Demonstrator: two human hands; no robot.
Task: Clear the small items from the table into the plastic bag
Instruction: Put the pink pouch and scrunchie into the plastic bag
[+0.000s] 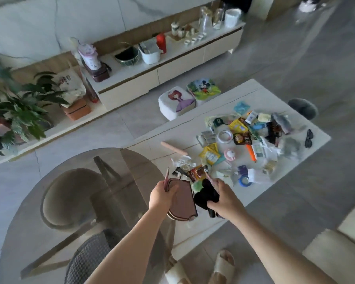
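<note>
Both forearms reach in over the white table (234, 99). Left hand (162, 194) grips a smooth pink pouch (182, 203), likely keeping it ready for filling; right hand (223, 196) clutches a soft black bundle (205, 196) beside it. Crinkly packets and tape rolls (244, 138) lie scattered beyond; no plastic bag is clearly visible.

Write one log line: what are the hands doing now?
left hand: holds pink pouch | right hand: grips black item | table: many items left
</note>
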